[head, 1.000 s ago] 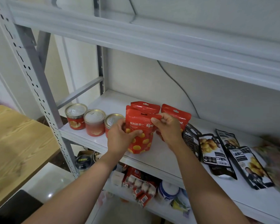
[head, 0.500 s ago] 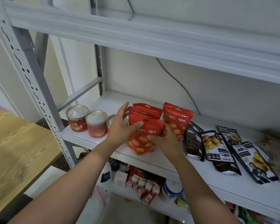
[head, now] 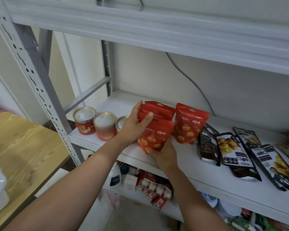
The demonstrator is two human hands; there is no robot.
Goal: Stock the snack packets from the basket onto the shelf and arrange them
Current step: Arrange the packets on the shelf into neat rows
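1. While the front red packet (head: 154, 139) stands on the shelf (head: 207, 177) near its front edge, I judge it is being squared up rather than newly set down.
2. Right hand (head: 163, 150): one second ago it pinched this packet's top edge. It has now dropped to the base, grip curled under the bottom edge.
3. Left hand (head: 133, 125): it has moved from the packet's side up to the rear red packets (head: 157, 109). The thumb lies across their face and the fingers are behind, so the grip is clamped on them.
4. Lone red packet (head: 188, 124): it stands upright just beside the group. It is free of both hands, where earlier the right hand was in front of it.
5. Outward: a row of cans (head: 84, 120) sits to the left. Black packets (head: 232, 147) lie flat to the right. The wooden desk (head: 23, 147) is off to the left. The basket is not in view.
6. Judgement: the red group is placed and aligning is under way. These pouches look soft, so they may slump forward once both hands let go.
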